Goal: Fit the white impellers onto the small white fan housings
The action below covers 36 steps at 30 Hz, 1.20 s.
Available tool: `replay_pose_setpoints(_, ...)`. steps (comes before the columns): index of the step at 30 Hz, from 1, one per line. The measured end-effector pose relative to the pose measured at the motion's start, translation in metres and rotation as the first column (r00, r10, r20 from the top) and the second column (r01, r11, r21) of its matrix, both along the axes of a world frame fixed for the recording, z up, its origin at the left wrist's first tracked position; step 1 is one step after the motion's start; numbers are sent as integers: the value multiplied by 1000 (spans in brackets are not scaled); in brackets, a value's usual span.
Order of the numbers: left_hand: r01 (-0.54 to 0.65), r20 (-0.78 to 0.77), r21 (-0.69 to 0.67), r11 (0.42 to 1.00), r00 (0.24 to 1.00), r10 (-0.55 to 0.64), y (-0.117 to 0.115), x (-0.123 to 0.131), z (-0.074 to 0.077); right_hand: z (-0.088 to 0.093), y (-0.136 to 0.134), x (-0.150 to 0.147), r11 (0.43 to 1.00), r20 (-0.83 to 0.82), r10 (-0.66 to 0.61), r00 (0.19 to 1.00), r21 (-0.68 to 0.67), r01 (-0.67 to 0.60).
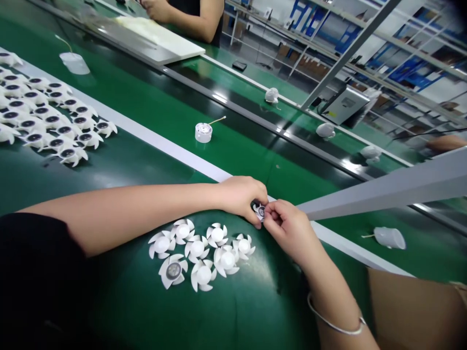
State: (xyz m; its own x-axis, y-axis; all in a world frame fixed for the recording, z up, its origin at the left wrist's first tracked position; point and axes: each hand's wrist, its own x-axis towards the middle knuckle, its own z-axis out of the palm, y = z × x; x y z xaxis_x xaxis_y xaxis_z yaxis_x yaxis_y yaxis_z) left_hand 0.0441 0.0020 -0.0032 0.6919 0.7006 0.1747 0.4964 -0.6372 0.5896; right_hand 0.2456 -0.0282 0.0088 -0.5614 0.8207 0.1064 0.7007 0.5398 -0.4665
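Note:
My left hand (245, 197) is closed around one white fan impeller (259, 211), whose dark hub faces up. Against the near side of that impeller, the pinched fingers of my right hand (286, 226) meet over the hub; whether they hold some small part is hidden. Below my left forearm lies a loose group of white impellers (197, 249) on the green table. Most show their smooth white caps, while one impeller (173, 271) at the near left shows its dark, open hub.
Many impellers (49, 119) stand in rows at the left. White round motor housings (203, 132) with short wires sit on the green belt (153, 116). A grey post (386, 187) slants in at the right above a cardboard box (412, 311). Across the belt, a person's arm (189, 22) shows.

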Motion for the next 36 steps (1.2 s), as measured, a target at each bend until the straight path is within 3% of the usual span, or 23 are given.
replay_pose_setpoints(5, -3, 0, -10, 1000, 1000, 3, -1, 1, 1, -2, -5, -2, 988, 157, -96, 983, 135, 75)
replay_pose_setpoints(9, -12, -28, -34, 999, 1000, 11, -1, 0, 3, 1, -8, -3, 958, 278, -67, 958, 286, -16)
replay_pose_setpoints(14, -10, -4, -50, 999, 1000, 10, 0, -1, 3, 4, -31, -21, 789, 490, -47, 871, 553, -268)
replay_pose_setpoints(16, -15, 4, -55, 998, 1000, 15, 1, -1, 2, 13, -43, -25, 784, 520, -77, 851, 559, -271)
replay_pose_setpoints(18, -11, 12, -58, 998, 1000, 12, 2, -1, 1, 30, -48, -13, 860, 515, -148, 844, 489, -148)
replay_pose_setpoints(20, 12, 28, -51, 999, 1000, -11, 4, -3, -1, 52, -43, 20, 914, 512, -327, 795, 386, 127)
replay_pose_setpoints(21, 32, 39, -43, 999, 999, -31, 4, -3, -2, 62, -36, 42, 886, 528, -452, 719, 357, 295)
replay_pose_setpoints(24, 112, 84, -13, 994, 990, -110, 6, -5, -7, 73, -1, 112, 680, 594, -695, 404, 363, 637)
replay_pose_setpoints(26, 166, 106, 4, 986, 981, -165, 6, -6, -10, 58, 24, 143, 586, 512, -783, 353, 420, 692)
replay_pose_setpoints(27, 193, 110, 12, 981, 975, -193, 6, -6, -11, 45, 36, 151, 576, 492, -794, 356, 425, 698)
replay_pose_setpoints(31, 280, 101, 16, 960, 955, -280, 4, -5, -10, -4, 64, 154, 651, 493, -738, 460, 341, 678)
replay_pose_setpoints(33, 301, 93, 8, 954, 949, -300, 3, -5, -7, -5, 63, 150, 644, 481, -741, 469, 311, 698)
replay_pose_setpoints(36, 298, 115, -25, 954, 949, -293, 1, -6, -2, 27, 35, 140, 556, 389, -819, 422, 358, 750)
